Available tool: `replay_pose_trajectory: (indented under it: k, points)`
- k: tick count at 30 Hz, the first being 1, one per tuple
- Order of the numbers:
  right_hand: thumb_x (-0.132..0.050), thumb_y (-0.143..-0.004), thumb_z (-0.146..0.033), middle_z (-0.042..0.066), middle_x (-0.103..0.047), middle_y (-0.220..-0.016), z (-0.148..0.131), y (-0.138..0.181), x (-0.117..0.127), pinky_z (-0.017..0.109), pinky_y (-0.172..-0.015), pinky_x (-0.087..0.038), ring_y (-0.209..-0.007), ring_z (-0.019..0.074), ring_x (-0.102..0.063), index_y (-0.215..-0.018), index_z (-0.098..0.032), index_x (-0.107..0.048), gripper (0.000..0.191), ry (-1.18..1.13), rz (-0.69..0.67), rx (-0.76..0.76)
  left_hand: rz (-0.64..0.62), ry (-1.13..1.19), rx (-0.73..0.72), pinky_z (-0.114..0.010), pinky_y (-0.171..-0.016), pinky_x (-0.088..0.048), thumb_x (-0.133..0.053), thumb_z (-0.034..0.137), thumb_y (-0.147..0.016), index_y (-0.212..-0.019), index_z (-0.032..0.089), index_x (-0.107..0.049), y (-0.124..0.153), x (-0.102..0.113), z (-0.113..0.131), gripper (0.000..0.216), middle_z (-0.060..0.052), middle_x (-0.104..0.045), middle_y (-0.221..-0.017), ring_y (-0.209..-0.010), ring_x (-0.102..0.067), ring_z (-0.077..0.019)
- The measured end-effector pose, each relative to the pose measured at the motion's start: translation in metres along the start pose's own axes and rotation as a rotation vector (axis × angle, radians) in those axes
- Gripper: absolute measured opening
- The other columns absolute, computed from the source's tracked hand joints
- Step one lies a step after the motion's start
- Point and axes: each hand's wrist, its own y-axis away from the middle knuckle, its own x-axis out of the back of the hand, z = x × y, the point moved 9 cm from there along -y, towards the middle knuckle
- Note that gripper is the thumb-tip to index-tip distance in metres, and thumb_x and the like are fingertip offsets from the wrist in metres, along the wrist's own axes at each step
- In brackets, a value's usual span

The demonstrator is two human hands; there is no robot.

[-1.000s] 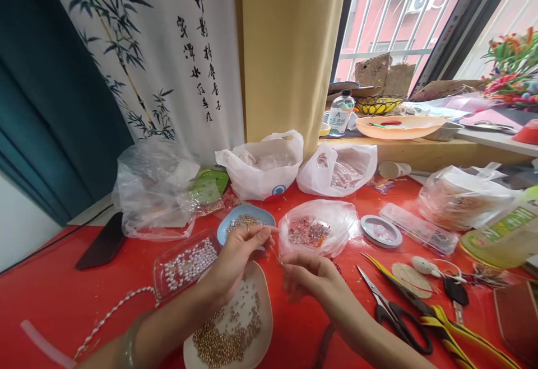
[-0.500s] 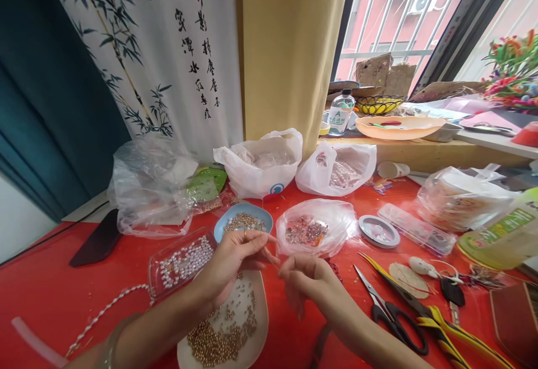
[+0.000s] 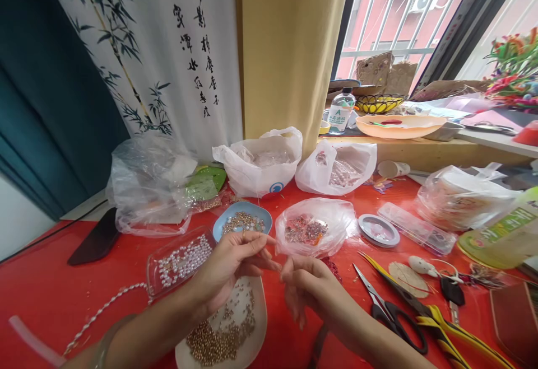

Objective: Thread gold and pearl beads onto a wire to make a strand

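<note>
My left hand (image 3: 235, 262) is over the far end of a white plate (image 3: 261, 316) that bears many small gold beads (image 3: 222, 341). Its thumb and forefinger are pinched together, the other fingers stretched towards my right hand (image 3: 311, 285). That hand also pinches, thumb against forefinger, its fingertips close to the left ones. Whatever lies in either pinch is too fine to make out. Just beyond the left hand sits a blue dish (image 3: 217, 229) of gold and pale beads. To its left, a clear box (image 3: 152, 274) holds white pearl beads (image 3: 185, 262).
A plastic bag (image 3: 338, 218) with reddish beads lies beyond the hands. Scissors (image 3: 389, 316) and yellow-black pliers (image 3: 424, 307) are at the right. A pearl string (image 3: 105, 304) and a phone (image 3: 94, 240) are left. White bags (image 3: 260, 176) stand along the back of the red table.
Both hands stay almost in place, still pinching. The left hand's lower fingers now reach further towards the right hand. The view has shifted very slightly.
</note>
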Motion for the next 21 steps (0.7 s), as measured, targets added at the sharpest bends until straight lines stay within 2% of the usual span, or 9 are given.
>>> replay_pose_trajectory:
  k: [5, 12, 17, 21]
  points:
    - [-0.051, -0.066, -0.022, -0.004, -0.053, -0.037, -0.0005, -0.0024, 0.004, 0.013, -0.03, -0.034, -0.028, 0.0048, -0.043, -0.062, -0.014, -0.05, 0.009, 0.032, 0.014, 0.031, -0.007, -0.026, 0.005, -0.015, -0.046, -0.034, -0.064, 0.031, -0.069, -0.078, 0.016, -0.065, -0.0005, 0.0005, 0.0004, 0.018, 0.003, -0.059, -0.061, -0.057, -0.061, -0.009]
    - [-0.05, -0.065, -0.023, -0.006, -0.05, -0.033, -0.0025, -0.0028, 0.0061, 0.014, -0.029, -0.032, -0.026, 0.0054, -0.041, -0.062, -0.016, -0.049, 0.008, 0.103, 0.046, 0.059, -0.02, -0.054, 0.021, -0.017, -0.051, -0.037, -0.062, 0.033, -0.07, -0.081, 0.015, -0.065, -0.0014, -0.0011, -0.0001, 0.022, -0.002, -0.064, -0.06, -0.065, -0.062, -0.0121]
    - [-0.051, -0.065, -0.021, -0.006, -0.052, -0.035, -0.0043, -0.0027, 0.0078, 0.015, -0.032, -0.032, -0.027, 0.0053, -0.043, -0.063, -0.015, -0.05, 0.006, 0.077, 0.076, 0.078, 0.008, -0.042, 0.002, -0.016, -0.046, -0.034, -0.063, 0.03, -0.069, -0.079, 0.015, -0.065, -0.0008, 0.0025, 0.0021, 0.018, 0.002, -0.06, -0.063, -0.057, -0.061, -0.0097]
    - [-0.053, -0.067, -0.022, -0.004, -0.053, -0.037, -0.0033, -0.0038, 0.0074, 0.015, -0.032, -0.033, -0.029, 0.0058, -0.044, -0.062, -0.014, -0.052, 0.009, 0.042, 0.048, 0.086, 0.015, -0.065, -0.004, -0.016, -0.045, -0.034, -0.062, 0.031, -0.071, -0.079, 0.015, -0.064, -0.0013, 0.0045, 0.0029, 0.018, 0.001, -0.059, -0.064, -0.059, -0.063, -0.0114]
